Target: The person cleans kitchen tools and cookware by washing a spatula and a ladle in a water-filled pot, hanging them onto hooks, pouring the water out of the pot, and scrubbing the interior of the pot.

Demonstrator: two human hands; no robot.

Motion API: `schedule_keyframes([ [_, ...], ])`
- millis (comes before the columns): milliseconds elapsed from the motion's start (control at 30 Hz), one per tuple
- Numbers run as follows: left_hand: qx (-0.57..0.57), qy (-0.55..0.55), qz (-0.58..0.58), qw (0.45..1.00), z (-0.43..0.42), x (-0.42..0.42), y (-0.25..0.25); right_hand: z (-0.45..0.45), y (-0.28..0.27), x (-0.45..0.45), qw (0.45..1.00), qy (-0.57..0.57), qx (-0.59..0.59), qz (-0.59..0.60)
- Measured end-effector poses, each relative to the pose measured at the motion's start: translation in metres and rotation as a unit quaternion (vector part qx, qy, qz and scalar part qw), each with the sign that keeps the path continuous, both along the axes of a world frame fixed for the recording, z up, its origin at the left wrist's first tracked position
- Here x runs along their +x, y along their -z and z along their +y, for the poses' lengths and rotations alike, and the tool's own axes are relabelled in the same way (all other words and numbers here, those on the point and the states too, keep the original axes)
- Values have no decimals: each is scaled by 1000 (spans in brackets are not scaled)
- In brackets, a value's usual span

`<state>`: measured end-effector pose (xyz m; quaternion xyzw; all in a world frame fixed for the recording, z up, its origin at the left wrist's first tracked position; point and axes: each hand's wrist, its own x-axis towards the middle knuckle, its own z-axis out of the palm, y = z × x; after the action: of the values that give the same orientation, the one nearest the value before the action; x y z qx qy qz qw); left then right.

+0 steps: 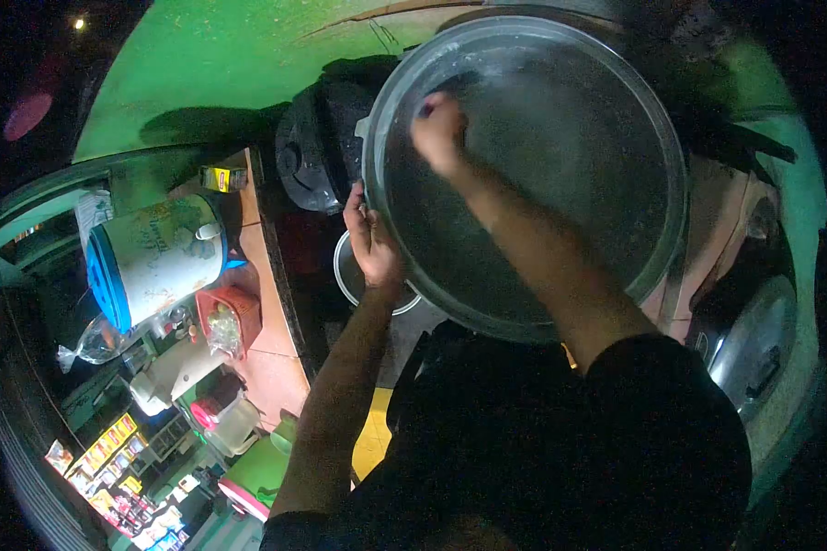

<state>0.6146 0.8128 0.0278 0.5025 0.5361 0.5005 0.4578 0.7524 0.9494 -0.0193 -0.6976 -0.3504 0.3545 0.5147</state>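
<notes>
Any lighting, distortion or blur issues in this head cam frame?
Head view: strong fisheye curvature, near-black corners; head view: shadow cast on the green wall, dim interior in the round pan; head view: bright reflection on the metal lid; head view: right hand soft, possibly motion blur.

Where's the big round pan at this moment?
In the head view, the pan fills the area above and right of centre, its left rim beside the left hand, the right hand over its upper-left inside.
</notes>
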Motion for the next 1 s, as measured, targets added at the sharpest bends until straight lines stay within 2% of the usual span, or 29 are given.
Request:
schedule_keyframes([
  [33, 27, -1, 22, 999, 2, 0, 3, -34, -5, -12, 991, -94, 65, -70],
  [67, 58, -20, -39, 997, 4, 3, 10, -58, -13, -21, 976, -182, 81, -91],
  [100, 58, -22, -40, 997, 3, 1, 13, -83, -29, -19, 958, -234, 159, -43],
  [133, 35, -8, -61, 997, 3, -2, 15, -92, -48, -10, 943, -300, 130, -62],
  [167, 12, 7, -82, 997, 2, -6, 17, -90, -48, -12, 943, -300, 129, -62],
  [200, 34, 3, -6, 999, 3, -9, 20, -83, -48, -15, 933, -253, 241, -89],
  [233, 38, 2, -8, 999, 3, -10, 23, -77, -49, -19, 907, -203, 350, -114],
  [267, 24, 1, -18, 1000, 1, -9, 23, -71, -58, -22, 920, -231, 294, -113],
  [300, 11, 1, -27, 1000, 1, -10, 23, -69, -59, -26, 919, -232, 297, -114],
  [333, 32, 12, 27, 999, 2, -13, 22, -69, -61, -30, 926, -237, 266, -122],
  [400, 43, 2, 17, 999, 3, -8, 19, -81, -56, -34, 935, -240, 218, -145],
  [433, 51, -8, 8, 999, 2, -5, 18, -87, -50, -31, 934, -240, 218, -148],
  [500, 18, -6, -31, 999, 3, -1, 10, -91, -53, -22, 911, -247, 311, -110],
  [567, 27, -16, 3, 1000, 2, -4, 15, -60, -51, -13, 917, -302, 214, -150],
  [600, 6, -16, 52, 999, -1, -9, 16, -35, -61, -4, 939, -289, 118, -142],
  [633, -6, -7, 30, 1000, -1, -6, 9, -7, -50, 8, 936, -202, 193, -216],
  [667, 3, -5, 37, 999, 0, -8, 13, 16, -55, 37, 945, -218, 59, -238],
  [700, 7, -3, 40, 999, 0, -8, 15, 40, -37, 60, 967, -102, 71, -221],
  [733, 11, -1, 44, 999, 0, -8, 17, 57, -30, 91, 959, -5, 81, -273],
  [767, 15, 4, 41, 999, 0, -7, 14, 72, 0, 132, 947, 64, 180, -257],
  [800, 20, 9, 38, 999, 1, -6, 11, 62, -18, 159, 941, 109, 119, -299],
  [867, 21, 14, -9, 1000, 4, 2, 1, 56, -13, 172, 908, 156, 257, -291],
  [933, 19, 22, -51, 998, 3, 2, -1, 52, -6, 137, 938, 164, 196, -233],
  [1000, 10, 19, -7, 1000, 1, -3, 6, 45, -10, 70, 987, 82, 62, -124],
])
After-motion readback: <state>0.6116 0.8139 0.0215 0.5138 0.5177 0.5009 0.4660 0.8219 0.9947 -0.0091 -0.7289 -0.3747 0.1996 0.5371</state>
